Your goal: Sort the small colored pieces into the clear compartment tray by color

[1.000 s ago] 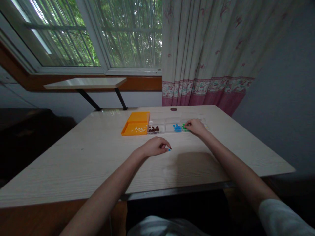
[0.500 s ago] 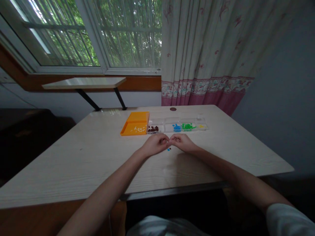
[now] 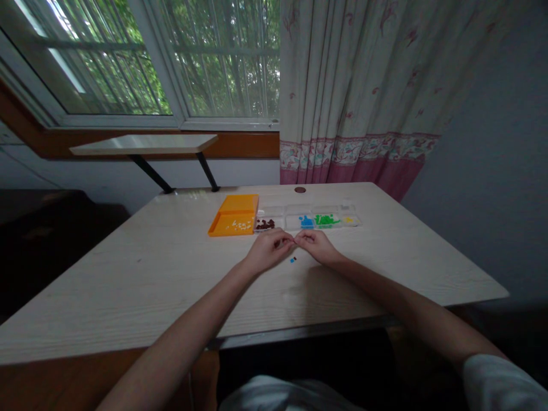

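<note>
My left hand [image 3: 270, 248] and my right hand [image 3: 315, 244] meet fingertip to fingertip above the table. Both are closed in a pinch, and whatever lies between the fingers is too small to make out. Just below them on the tabletop lies a tiny blue piece [image 3: 291, 261] with a dark bit beside it. Beyond my hands, small dark brown pieces [image 3: 265, 224], blue pieces [image 3: 305, 221], green pieces [image 3: 326, 220] and a few yellow pieces [image 3: 349, 220] sit in clear plastic trays [image 3: 291, 210].
An open orange case [image 3: 240, 202] with white bits in it stands left of the clear trays. A raised shelf [image 3: 145, 144] on black legs is at the table's back left. The pale wooden table [image 3: 171, 285] ends near my body; a curtain [image 3: 342, 85] hangs behind.
My fingertips have risen slightly and shifted a little, still pressed close together. The small blue piece below them now shows more clearly. The trays and case stay where they were.
</note>
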{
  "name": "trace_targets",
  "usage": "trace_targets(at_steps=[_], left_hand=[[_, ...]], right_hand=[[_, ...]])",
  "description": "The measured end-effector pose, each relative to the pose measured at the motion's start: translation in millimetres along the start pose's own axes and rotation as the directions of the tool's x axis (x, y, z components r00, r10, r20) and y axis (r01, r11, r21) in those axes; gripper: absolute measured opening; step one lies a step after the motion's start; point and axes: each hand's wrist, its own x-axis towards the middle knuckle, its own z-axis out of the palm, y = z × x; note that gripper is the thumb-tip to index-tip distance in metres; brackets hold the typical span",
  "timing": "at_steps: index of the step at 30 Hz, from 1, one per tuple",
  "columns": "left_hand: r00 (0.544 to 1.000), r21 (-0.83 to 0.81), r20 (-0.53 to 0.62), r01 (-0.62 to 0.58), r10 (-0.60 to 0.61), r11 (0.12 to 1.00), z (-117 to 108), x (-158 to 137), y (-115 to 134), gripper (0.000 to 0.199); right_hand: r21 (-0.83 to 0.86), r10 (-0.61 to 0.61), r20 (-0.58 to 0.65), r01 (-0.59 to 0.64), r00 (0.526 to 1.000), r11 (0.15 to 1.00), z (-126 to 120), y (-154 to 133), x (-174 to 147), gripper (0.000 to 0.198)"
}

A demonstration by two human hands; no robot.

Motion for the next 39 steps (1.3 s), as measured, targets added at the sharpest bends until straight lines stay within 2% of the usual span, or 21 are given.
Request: trace_targets(at_steps=[3,5,7,9,11,15,22,25,30,34,39], left_hand=[[0.999,-0.012,-0.051,-0.004,0.004,1.0,-2.1,0.7,-0.8,0.012],[0.989,-0.018,-0.146,0.002,-0.005,1.0,-5.9,1.6,-1.5,0.012],[0.963,-0.019,-0.268,0.023,-0.027,1.0,-10.6,2.3,-1.7,0.012],[0.928,-0.018,-0.368,0.052,-0.055,0.999,-14.7,2.5,-1.3,0.012],[0.908,-0.011,-0.413,0.078,-0.076,0.997,-17.3,2.4,-0.2,0.012],[0.905,0.009,-0.415,0.112,-0.098,0.994,-18.7,1.9,3.2,0.014],[0.902,0.025,-0.423,0.107,-0.086,0.994,-18.7,2.3,0.5,0.014],[0.884,0.056,-0.446,0.181,-0.138,0.982,-19.4,3.0,-12.4,0.015],[0.822,0.114,-0.494,0.383,-0.282,0.916,-21.4,1.8,-44.1,0.021],[0.815,0.149,-0.457,0.464,-0.356,0.873,-22.0,-0.8,-57.9,0.024],[0.825,0.179,-0.436,0.472,-0.36,0.863,-20.4,-1.8,-60.6,0.027]], right_hand=[[-0.047,0.013,0.013,-0.012,1.0,0.999,-2.8,-2.9,0.4,0.036],[-0.091,0.035,0.065,-0.029,0.997,0.995,-6.6,-6.2,-1.1,0.036],[-0.18,0.055,0.167,-0.024,0.984,0.983,-11.4,-10.4,-3.9,0.033],[-0.316,0.052,0.274,0.039,0.96,0.948,-16.5,-14.6,-6.8,0.028],[-0.428,0.035,0.363,0.133,0.931,0.894,-20.6,-17.8,-8.9,0.026],[-0.517,0.033,0.445,0.226,0.895,0.826,-23.1,-19.3,-9.2,0.022],[-0.545,0.03,0.444,0.243,0.896,0.802,-21.0,-16.0,-8.5,0.017],[-0.564,0.037,0.442,0.245,0.897,0.789,-21.6,-15.7,-8.7,0.018],[-0.589,0.015,0.425,0.264,0.905,0.764,-23.2,-13.7,-8.1,0.019],[-0.583,0.001,0.42,0.27,0.907,0.766,-24.0,-11.9,-7.9,0.018],[-0.582,-0.009,0.42,0.277,0.908,0.765,-24.4,-12.8,-8.8,0.018]])
